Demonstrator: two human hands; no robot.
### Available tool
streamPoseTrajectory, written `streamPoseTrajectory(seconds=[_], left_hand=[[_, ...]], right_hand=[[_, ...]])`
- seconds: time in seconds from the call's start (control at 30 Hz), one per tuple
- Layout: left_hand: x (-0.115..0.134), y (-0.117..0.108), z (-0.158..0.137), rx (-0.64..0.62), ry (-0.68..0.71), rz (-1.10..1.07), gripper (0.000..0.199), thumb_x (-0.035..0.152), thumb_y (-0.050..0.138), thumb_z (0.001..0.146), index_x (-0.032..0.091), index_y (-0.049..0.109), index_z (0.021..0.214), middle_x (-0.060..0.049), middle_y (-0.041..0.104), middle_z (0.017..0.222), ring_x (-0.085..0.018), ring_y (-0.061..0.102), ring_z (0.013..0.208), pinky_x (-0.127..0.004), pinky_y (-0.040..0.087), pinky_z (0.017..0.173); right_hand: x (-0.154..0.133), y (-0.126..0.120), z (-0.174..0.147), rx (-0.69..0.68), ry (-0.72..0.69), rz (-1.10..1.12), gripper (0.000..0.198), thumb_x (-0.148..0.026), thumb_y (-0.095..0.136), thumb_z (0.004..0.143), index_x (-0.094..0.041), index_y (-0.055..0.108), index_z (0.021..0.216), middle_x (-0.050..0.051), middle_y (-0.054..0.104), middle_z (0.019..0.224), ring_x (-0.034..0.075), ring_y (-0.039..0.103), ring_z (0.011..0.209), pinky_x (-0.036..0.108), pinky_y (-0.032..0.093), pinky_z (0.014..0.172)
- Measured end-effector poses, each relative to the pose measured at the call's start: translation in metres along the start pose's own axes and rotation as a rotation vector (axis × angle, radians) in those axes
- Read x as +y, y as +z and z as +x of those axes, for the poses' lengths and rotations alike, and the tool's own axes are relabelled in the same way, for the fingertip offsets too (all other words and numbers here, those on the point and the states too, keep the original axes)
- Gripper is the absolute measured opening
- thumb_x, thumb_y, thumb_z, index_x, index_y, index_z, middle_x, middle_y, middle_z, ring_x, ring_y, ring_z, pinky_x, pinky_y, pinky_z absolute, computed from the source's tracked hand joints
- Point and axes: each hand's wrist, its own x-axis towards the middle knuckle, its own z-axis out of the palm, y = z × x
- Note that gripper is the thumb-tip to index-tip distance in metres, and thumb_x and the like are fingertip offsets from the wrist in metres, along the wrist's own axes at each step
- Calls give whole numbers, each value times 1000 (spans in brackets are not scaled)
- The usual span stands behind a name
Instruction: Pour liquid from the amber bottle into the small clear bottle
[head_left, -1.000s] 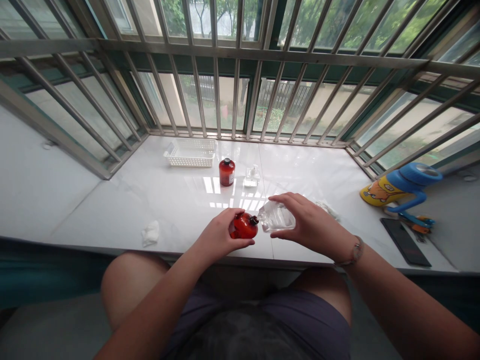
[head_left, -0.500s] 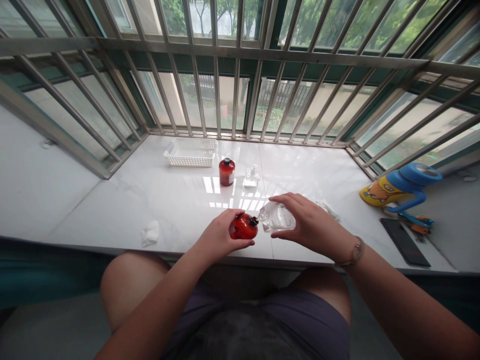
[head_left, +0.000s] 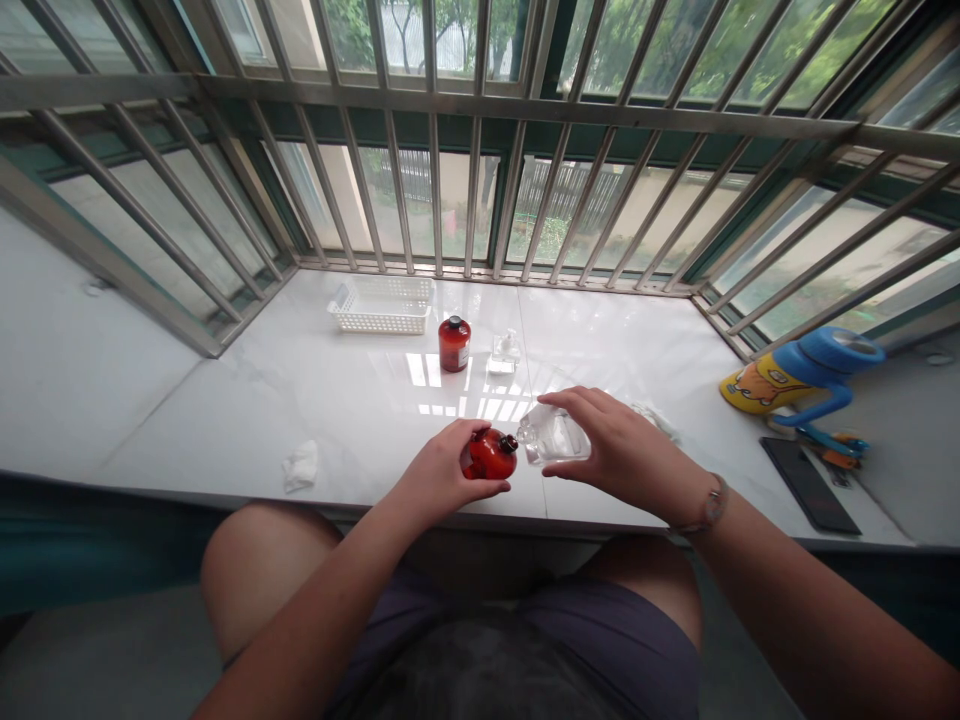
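Note:
My left hand is closed round a red-brown bottle, tilted so its dark neck points right. In my right hand is a clear bottle, also tilted, its mouth facing left. The two mouths are close together; whether they touch I cannot tell. Beyond them on the white ledge stands a second red-brown bottle with a dark cap and a pale label. Just right of it is a small clear item, perhaps a pump top on a square base.
A white perforated basket lies at the back left, a crumpled tissue at the front left. On the right are a blue-and-yellow drink bottle, a black phone and keys. Metal bars close off the window.
Almost nothing differs. The red-brown bottle in my left hand has shifted very slightly; both hands keep their hold.

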Motion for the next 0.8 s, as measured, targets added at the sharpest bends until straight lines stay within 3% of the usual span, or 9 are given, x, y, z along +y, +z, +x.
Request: streamPoseTrajectory(seconds=[0.8], left_hand=[[-2,8,1,10,-16,-46,77,41,101,70,27,63,136,-8,69,136,-32,67,126,-48,56,111]], right_hand=[[-2,-4,0,-14,-19,-34,79,-33,95,80,-29,51,145,11,68,135,37,66,122,57,59,102]])
